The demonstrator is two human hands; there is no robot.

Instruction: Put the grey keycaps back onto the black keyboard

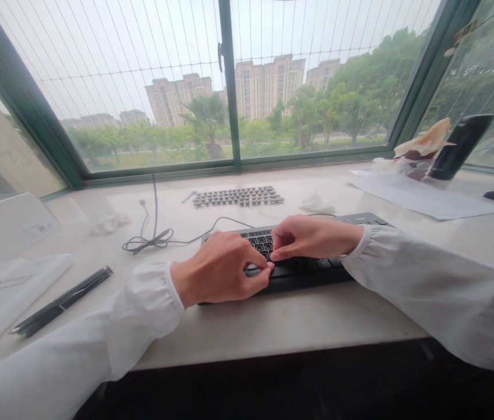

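- White sleeves [118, 318] reach in from seven and four o'clock, nearest the camera.
- Black keyboard [293, 282]: just below the view's centre, flat on a pale tabletop [273, 324], partly covered by both hands.
- Left hand [223, 268]: at the keyboard's nine o'clock, thumb and forefinger meeting at the tips; I cannot tell whether anything small is pinched.
- Right hand [310, 236]: at two o'clock from the left fingertips, fingers curled, thumb low over the keys; its grip is unclear too.
- Loose keycaps [239, 196]: in rows at eleven o'clock beyond the keyboard; likely light, hard and slippery, best pinched by opposite sides.
- Keyboard handling: probably light and stiff, apt to slide; steady its outer edges, sparing the delicate-looking key area.
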